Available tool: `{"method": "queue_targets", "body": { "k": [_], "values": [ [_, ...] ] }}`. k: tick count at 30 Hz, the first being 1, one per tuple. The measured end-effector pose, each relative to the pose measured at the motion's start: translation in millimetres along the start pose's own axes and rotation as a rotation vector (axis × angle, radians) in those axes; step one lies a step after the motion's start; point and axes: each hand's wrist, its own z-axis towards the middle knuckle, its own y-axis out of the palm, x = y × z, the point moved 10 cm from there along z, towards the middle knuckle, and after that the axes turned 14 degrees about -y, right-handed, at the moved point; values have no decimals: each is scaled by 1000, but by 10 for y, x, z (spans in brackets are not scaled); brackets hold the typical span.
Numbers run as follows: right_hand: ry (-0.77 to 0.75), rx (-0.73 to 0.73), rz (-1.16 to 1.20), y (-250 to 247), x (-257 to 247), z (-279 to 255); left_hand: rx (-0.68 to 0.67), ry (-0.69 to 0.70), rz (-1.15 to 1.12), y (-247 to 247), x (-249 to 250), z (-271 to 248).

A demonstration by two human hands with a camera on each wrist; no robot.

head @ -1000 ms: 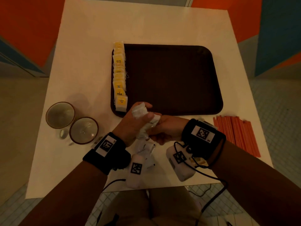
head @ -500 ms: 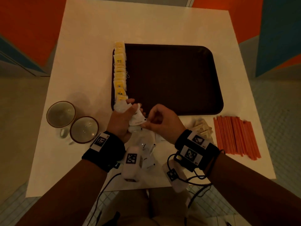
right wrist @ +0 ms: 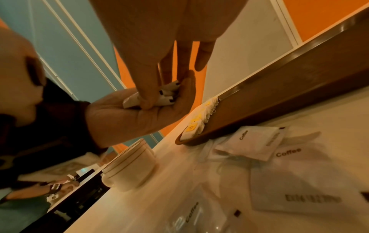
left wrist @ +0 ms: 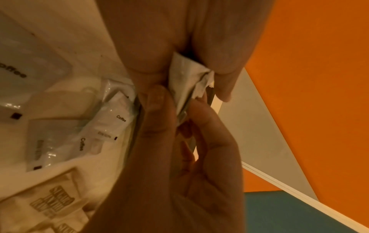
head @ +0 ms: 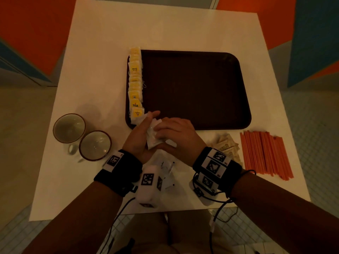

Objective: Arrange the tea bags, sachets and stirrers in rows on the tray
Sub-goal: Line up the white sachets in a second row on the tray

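Observation:
My left hand holds a bunch of white coffee sachets just over the near-left corner of the dark brown tray. My right hand lies over the bunch, its thumb and fingers pinching the sachets; the crumpled white edges show between both hands. A row of yellow tea bags runs along the tray's left edge. More coffee sachets lie on the table under my wrists. Brown sugar sachets and orange stirrers lie right of my hands.
Two empty cups stand on the white table left of my hands. The tray's near rim is close ahead of my fingers. Apart from the tea bags the tray floor is bare.
Both hands moved from the table's near edge up to the tray's near-left corner. My right hand closed in from the right and now covers the bunch in my left hand.

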Motion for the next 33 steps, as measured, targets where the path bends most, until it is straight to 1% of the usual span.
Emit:
{"method": "queue_targets", "body": {
  "k": [5, 7, 9, 11, 13, 14, 17, 21, 23, 27, 29, 31, 33],
  "values": [
    [-53, 26, -12, -28, -9, 11, -3, -28, 106, 73, -20, -12],
    [-29, 20, -30, -32, 13, 21, -32, -34, 177, 131, -45, -14],
    [93, -46, 47, 6, 89, 24, -28, -49, 259, 178, -98, -27],
    [193, -175, 96, 103, 139, 10, 8, -46, 368, 214, -136, -35],
    [197, -307, 26, 191, 133, 11, 29, -34, 461, 223, -170, -28],
    [189, -350, 3, 230, 131, 10, 25, -28, 482, 232, -183, -23],
    [209, -418, 32, 309, 144, -4, 29, -43, 527, 192, -244, -16],
    [218, -387, 63, 335, 157, -4, 77, -92, 619, 118, -341, 13],
    [199, -374, 26, 346, 155, -13, 100, -116, 666, 66, -372, 32],
    [217, -300, -8, 301, 190, -30, 47, -167, 636, 67, -426, 33],
    [237, -273, 27, 293, 198, -32, 6, -128, 703, 116, -413, 55],
    [226, -263, -31, 273, 181, -14, -50, -96, 757, 182, -408, 54],
    [249, -222, -97, 220, 199, 2, -80, -81, 781, 206, -394, 69]
  ]
}}
